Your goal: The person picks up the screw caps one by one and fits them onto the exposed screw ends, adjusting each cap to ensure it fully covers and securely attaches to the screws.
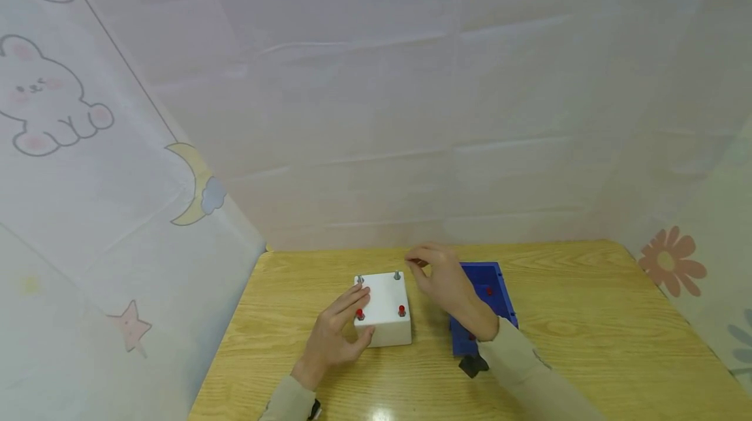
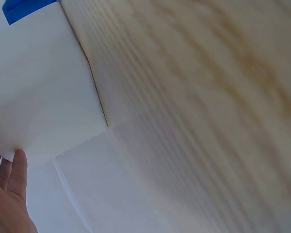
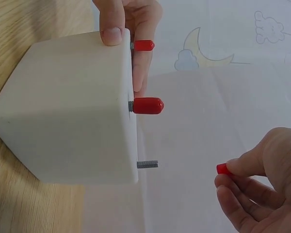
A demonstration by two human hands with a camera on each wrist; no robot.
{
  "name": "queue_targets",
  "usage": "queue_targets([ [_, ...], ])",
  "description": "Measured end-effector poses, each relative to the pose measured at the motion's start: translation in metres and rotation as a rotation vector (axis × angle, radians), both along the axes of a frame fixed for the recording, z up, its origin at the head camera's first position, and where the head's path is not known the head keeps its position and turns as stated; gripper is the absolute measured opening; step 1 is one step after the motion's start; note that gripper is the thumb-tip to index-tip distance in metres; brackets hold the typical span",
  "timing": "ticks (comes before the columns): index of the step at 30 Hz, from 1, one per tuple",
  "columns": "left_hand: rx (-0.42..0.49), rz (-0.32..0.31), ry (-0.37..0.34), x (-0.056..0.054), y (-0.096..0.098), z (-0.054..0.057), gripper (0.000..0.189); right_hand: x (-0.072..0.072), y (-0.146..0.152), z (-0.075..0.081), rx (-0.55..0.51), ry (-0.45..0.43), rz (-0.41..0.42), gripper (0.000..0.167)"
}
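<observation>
A white block (image 1: 384, 297) stands on the table with threaded bolts sticking up from its top. Red caps cover the two near bolts; one such cap (image 3: 148, 106) shows large in the right wrist view. The two far bolts are bare, among them the bolt (image 3: 148, 164) nearest my right hand. My left hand (image 1: 331, 339) grips the block at its left, fingers over the top and thumb against the front face. Between thumb and fingertips my right hand (image 1: 446, 284) pinches a small red cap (image 3: 222, 169), apart from the bare bolt and above the block's far right corner.
To the right of the block is a blue bin (image 1: 506, 303), partly hidden by my right forearm, with a few red caps (image 1: 489, 291) inside. The wooden table (image 1: 587, 323) ends at a pale cloth backdrop (image 1: 364, 179) behind and at the sides.
</observation>
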State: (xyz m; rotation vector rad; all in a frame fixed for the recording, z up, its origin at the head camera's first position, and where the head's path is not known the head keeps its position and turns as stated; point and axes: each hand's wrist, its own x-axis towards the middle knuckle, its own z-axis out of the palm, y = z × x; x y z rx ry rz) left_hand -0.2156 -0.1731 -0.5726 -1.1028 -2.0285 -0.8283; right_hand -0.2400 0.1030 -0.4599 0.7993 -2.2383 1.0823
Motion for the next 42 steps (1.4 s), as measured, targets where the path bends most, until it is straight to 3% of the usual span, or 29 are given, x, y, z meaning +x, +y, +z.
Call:
queue_targets([
  [20,0.007,-0.007,0.007,-0.001,0.001,0.001,0.051,-0.004,-0.016,0.013,0.026,0.021,-0.001,0.014],
  [42,-0.012,0.014,-0.040,0.001,-0.001,0.001,0.053,-0.008,-0.022,0.029,-0.008,0.012,-0.001,0.013],
])
